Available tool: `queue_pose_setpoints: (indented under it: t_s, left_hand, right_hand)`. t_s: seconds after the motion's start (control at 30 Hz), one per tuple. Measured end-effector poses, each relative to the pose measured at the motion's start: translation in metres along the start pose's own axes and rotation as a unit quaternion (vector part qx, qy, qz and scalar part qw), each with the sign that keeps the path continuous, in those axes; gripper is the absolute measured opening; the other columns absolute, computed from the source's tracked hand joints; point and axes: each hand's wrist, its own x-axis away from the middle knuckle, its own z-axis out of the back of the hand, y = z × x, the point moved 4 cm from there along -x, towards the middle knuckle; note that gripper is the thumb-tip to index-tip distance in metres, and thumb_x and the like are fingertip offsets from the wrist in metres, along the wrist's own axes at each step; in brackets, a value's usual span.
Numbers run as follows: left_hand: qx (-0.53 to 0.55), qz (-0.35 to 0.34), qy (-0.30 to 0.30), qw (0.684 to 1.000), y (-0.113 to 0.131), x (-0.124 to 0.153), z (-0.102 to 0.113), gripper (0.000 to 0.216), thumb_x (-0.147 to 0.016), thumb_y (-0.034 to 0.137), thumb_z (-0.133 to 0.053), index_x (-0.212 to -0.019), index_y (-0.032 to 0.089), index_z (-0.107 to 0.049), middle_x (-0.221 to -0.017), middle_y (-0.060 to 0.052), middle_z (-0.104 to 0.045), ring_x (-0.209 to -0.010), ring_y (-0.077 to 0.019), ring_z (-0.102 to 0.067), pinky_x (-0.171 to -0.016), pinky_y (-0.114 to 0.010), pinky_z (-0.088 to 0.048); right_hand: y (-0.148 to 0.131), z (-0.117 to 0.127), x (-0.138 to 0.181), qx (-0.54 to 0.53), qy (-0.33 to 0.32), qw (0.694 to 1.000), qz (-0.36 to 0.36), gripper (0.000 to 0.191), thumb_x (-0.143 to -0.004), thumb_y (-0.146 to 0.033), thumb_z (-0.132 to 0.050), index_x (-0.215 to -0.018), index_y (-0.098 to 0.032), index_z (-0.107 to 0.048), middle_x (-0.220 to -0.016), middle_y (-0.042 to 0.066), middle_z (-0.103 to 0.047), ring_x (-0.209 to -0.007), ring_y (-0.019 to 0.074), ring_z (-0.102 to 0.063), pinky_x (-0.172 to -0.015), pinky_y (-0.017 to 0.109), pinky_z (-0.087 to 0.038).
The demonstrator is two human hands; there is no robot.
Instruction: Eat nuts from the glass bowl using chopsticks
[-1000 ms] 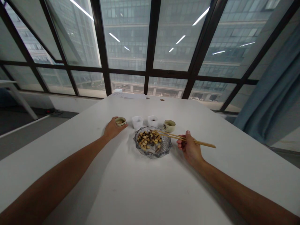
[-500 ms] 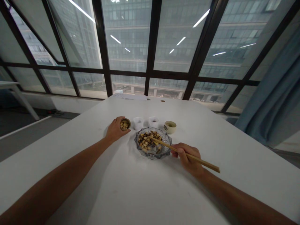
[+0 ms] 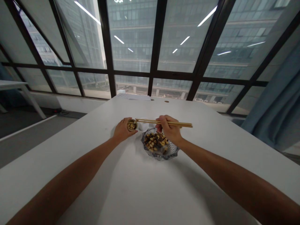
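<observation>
My left hand (image 3: 123,130) grips a small tan cup (image 3: 132,125) that holds several pale nuts, tilted a little towards me on the white table (image 3: 140,187). My right hand (image 3: 170,129) holds a pair of wooden chopsticks (image 3: 164,122) level, their tips reaching left over the cup's rim. Below that hand sits a glass bowl (image 3: 161,151) with a mix of pale nuts and dark seeds. A small white cup (image 3: 142,125) shows partly behind the chopsticks; the other cups are hidden by my right hand.
Papers (image 3: 133,96) lie at the table's far edge by the large black-framed windows (image 3: 154,62). A blue curtain (image 3: 278,103) hangs at the right. Another white table (image 3: 14,86) stands at the far left.
My right hand has lifted the chopsticks out of the glass bowl and swung them left to the tan cup. The left hand has kept hold of the cup.
</observation>
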Motion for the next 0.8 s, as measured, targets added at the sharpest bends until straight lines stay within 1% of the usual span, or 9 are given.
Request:
queue_pose_setpoints:
  t_s: [0.1, 0.17, 0.23, 0.33, 0.43, 0.5, 0.67, 0.73, 0.8]
  left_hand:
    - [0.002, 0.005, -0.009, 1.0, 0.001, -0.001, -0.001, 0.075, -0.069, 0.048, -0.084, -0.131, 0.024, -0.05, -0.131, -0.01, -0.063, -0.119, -0.0302, -0.063, -0.104, -0.043, -0.05]
    - [0.002, 0.013, -0.009, 1.0, 0.001, -0.001, -0.001, 0.074, -0.068, 0.048, -0.084, -0.13, 0.024, -0.051, -0.13, -0.01, -0.064, -0.118, -0.0302, -0.063, -0.102, -0.043, -0.051]
    - [0.003, 0.019, -0.006, 1.0, 0.001, 0.0, 0.0, 0.074, -0.068, 0.047, -0.084, -0.13, 0.023, -0.051, -0.13, -0.01, -0.064, -0.118, -0.03, -0.064, -0.102, -0.043, -0.052]
    - [0.005, 0.031, 0.001, 1.0, 0.001, 0.001, 0.0, 0.074, -0.068, 0.049, -0.084, -0.129, 0.022, -0.052, -0.13, -0.01, -0.065, -0.117, -0.0298, -0.065, -0.102, -0.041, -0.052]
    - [0.004, 0.05, 0.008, 0.999, 0.0, 0.001, 0.0, 0.073, -0.069, 0.05, -0.083, -0.13, 0.023, -0.053, -0.13, -0.01, -0.065, -0.116, -0.0292, -0.066, -0.101, -0.04, -0.052]
    - [0.004, 0.059, 0.011, 0.998, -0.001, 0.002, 0.0, 0.072, -0.07, 0.05, -0.083, -0.13, 0.023, -0.053, -0.131, -0.01, -0.065, -0.116, -0.0289, -0.066, -0.102, -0.038, -0.052]
    - [-0.001, 0.063, 0.005, 0.998, -0.003, 0.001, -0.002, 0.073, -0.071, 0.051, -0.081, -0.131, 0.022, -0.053, -0.131, -0.01, -0.065, -0.117, -0.0285, -0.066, -0.103, -0.038, -0.052]
    - [-0.003, 0.065, 0.001, 0.998, -0.004, 0.001, -0.002, 0.073, -0.071, 0.052, -0.081, -0.131, 0.022, -0.053, -0.132, -0.009, -0.065, -0.118, -0.0283, -0.066, -0.103, -0.038, -0.052]
    - [-0.004, 0.068, 0.0, 0.998, -0.005, 0.001, -0.002, 0.072, -0.071, 0.052, -0.081, -0.131, 0.023, -0.053, -0.132, -0.009, -0.065, -0.118, -0.0279, -0.066, -0.103, -0.037, -0.052]
  right_hand:
    - [0.013, -0.03, -0.018, 0.006, -0.073, 0.997, -0.022, 0.058, -0.077, -0.076, -0.063, -0.069, -0.019, -0.065, -0.058, 0.002, -0.067, -0.045, 0.0114, -0.059, -0.04, 0.022, -0.045]
    - [0.016, -0.034, -0.023, 0.006, -0.077, 0.996, -0.032, 0.061, -0.074, -0.079, -0.063, -0.068, -0.018, -0.065, -0.058, 0.003, -0.066, -0.045, 0.0114, -0.059, -0.041, 0.022, -0.045]
    - [0.012, -0.023, -0.021, 0.0, -0.052, 0.998, -0.035, 0.063, -0.074, -0.081, -0.061, -0.07, -0.018, -0.066, -0.056, 0.002, -0.065, -0.043, 0.0113, -0.057, -0.039, 0.022, -0.045]
    - [-0.003, 0.011, -0.009, 0.018, -0.013, 1.0, -0.019, 0.062, -0.082, -0.078, -0.056, -0.07, -0.018, -0.067, -0.051, 0.001, -0.062, -0.039, 0.0109, -0.053, -0.036, 0.022, -0.041]
    - [-0.019, 0.042, 0.007, 0.093, -0.044, 0.994, 0.023, 0.062, -0.087, -0.075, -0.052, -0.068, -0.018, -0.069, -0.049, 0.002, -0.061, -0.037, 0.0115, -0.052, -0.035, 0.023, -0.04]
    - [-0.026, 0.052, 0.015, 0.144, -0.089, 0.984, 0.058, 0.062, -0.092, -0.071, -0.048, -0.066, -0.019, -0.069, -0.052, 0.004, -0.063, -0.041, 0.0127, -0.054, -0.038, 0.024, -0.041]
    - [-0.034, 0.049, 0.025, 0.244, -0.174, 0.943, 0.145, 0.059, -0.095, -0.063, -0.051, -0.056, -0.02, -0.064, -0.049, 0.003, -0.059, -0.045, 0.0128, -0.053, -0.043, 0.025, -0.038]
    - [-0.034, 0.043, 0.026, 0.245, -0.177, 0.941, 0.151, 0.059, -0.095, -0.062, -0.05, -0.054, -0.021, -0.063, -0.047, 0.002, -0.058, -0.044, 0.0121, -0.052, -0.044, 0.025, -0.038]
    - [-0.031, 0.038, 0.027, 0.22, -0.166, 0.953, 0.125, 0.061, -0.096, -0.063, -0.047, -0.055, -0.021, -0.063, -0.047, 0.002, -0.059, -0.043, 0.0122, -0.053, -0.044, 0.025, -0.041]
